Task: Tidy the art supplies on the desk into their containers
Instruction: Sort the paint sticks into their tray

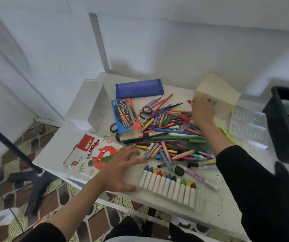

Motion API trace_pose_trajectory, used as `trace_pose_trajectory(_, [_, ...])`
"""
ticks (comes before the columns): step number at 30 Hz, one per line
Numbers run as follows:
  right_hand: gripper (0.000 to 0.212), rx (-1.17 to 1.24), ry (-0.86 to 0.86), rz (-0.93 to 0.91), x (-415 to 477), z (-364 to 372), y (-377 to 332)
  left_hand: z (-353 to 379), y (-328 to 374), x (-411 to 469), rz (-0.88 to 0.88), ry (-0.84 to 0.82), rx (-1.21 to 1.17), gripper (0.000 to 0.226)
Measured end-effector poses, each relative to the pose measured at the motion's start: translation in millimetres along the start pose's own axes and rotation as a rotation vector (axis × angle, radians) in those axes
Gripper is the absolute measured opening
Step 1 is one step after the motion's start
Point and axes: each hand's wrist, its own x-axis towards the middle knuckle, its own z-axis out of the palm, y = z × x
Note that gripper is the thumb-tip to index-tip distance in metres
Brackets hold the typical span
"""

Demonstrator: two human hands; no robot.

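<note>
Fingers [136, 161] of my left hand [121, 170] are spread wide and hold nothing. They rest on the desk [227, 203] between the oil pastels box [91, 154] on the left and the pastel tray [168, 187] to the right, with my thumb at the tray's left end. Behind them, the pile of pens and pencils [171, 131] lies loose in the middle of the desk, and the blue pencil case [139, 88] lies at the far side. My right hand [202, 112] is down at the pile's far right edge, just beside the cream box [217, 95]. Its back faces me, so I cannot tell whether its fingers have anything. I judge the sorting has barely begun. Next I need a firm hold on the tray to slide it into its box, while the right hand gathers pens.
</note>
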Motion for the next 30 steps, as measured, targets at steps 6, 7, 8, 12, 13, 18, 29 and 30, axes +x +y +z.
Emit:
trace_pose_trajectory(6, [0.025, 0.343, 0.063, 0.111, -60, -28, 8, 0, 1, 0, 0.018, 0.019, 0.002, 0.081])
trace_pose_trajectory(7, [0.025, 0.415, 0.061, 0.144, -74, -33, 11, 0, 0, 0, 0.024, 0.028, 0.001, 0.080])
trace_pose_trajectory(8, [0.024, 0.478, 0.054, 0.173, -88, -38, 13, 0, 0, 0, 0.032, 0.040, 0.002, 0.080])
trace_pose_trajectory(12, [0.019, 0.742, 0.032, 0.297, -139, -45, 25, 1, -2, 2, 0.056, 0.061, 0.032, 0.081])
trace_pose_trajectory(13, [0.017, 0.807, 0.026, 0.314, -152, -46, 29, 2, -2, 2, 0.062, 0.063, 0.037, 0.081])
trace_pose_trajectory(18, [0.015, 0.978, -0.116, 0.343, -202, -51, 45, 2, -2, 2, 0.075, 0.079, 0.027, 0.081])
trace_pose_trajectory(29, [0.012, 0.926, -0.110, 0.188, -261, -58, 63, 3, -4, 3, 0.095, 0.079, 0.031, 0.081])
trace_pose_trajectory(30, [0.013, 0.919, -0.110, 0.158, -262, -58, 63, 3, -4, 3, 0.092, 0.077, 0.031, 0.081])
